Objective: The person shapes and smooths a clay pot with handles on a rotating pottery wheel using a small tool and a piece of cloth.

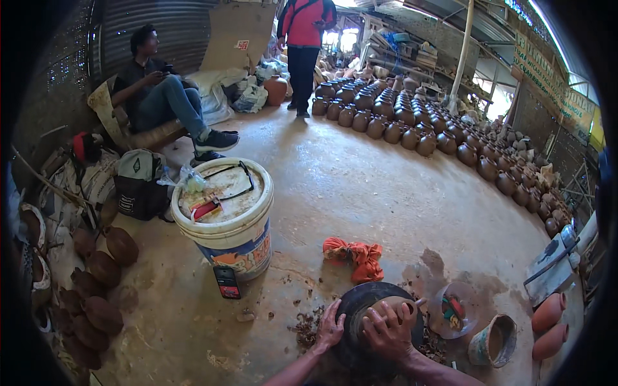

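Note:
A dark round turntable [360,296] sits low on the floor in front of me. On it is a brown clay pot [394,302] with a small spout or knob at its right side; much of it is hidden under my right hand. My right hand [391,333] lies over the pot with its fingers spread apart. At the turntable's left rim, my left hand [330,328] rests with its fingers stretched out, holding nothing. Clay crumbs [308,327] are scattered around the turntable.
A red-orange cloth bundle [355,256] lies beyond the turntable. Right of it are a clear basin [452,310] with small tools and a bucket [494,341]. A lidded tub [222,219] with a phone [227,282] against it stands left. Rows of clay jugs [412,119] fill the back; two people are there.

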The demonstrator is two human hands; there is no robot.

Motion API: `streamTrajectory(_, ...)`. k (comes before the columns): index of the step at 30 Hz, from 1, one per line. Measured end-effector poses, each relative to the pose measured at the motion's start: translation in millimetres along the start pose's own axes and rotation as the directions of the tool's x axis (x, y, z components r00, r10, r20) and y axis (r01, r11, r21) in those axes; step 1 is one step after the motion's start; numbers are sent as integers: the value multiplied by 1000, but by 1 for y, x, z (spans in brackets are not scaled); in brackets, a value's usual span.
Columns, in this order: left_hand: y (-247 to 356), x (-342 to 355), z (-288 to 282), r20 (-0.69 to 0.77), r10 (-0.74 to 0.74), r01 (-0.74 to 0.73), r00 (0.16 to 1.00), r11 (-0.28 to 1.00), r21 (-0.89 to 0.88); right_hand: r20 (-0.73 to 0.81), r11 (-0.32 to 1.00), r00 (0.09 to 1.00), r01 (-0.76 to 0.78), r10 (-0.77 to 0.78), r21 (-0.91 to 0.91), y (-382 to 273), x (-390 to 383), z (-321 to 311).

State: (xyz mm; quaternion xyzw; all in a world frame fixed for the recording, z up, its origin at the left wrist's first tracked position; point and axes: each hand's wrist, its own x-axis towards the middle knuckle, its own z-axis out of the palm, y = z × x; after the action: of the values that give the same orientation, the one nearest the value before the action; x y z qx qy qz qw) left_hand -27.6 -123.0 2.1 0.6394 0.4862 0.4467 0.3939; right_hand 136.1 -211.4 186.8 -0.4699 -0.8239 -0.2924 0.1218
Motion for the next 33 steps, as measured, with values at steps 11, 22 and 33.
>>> streamTrajectory(11, 0, 14, -6, 56, -6, 6, 998, 1000, -1, 45, 987, 992, -124, 120, 101, -10, 24, -15)
streamTrajectory(22, -6, 28, -7, 128, 31, -34, 991, 999, 21, -29, 1000, 999, -29, 30, 10, -13, 21, 2)
streamTrajectory(33, -17, 47, 9, 184, -1, 10, 983, 999, -48, 47, 997, 997, -70, 68, 32, -1, 26, 12)
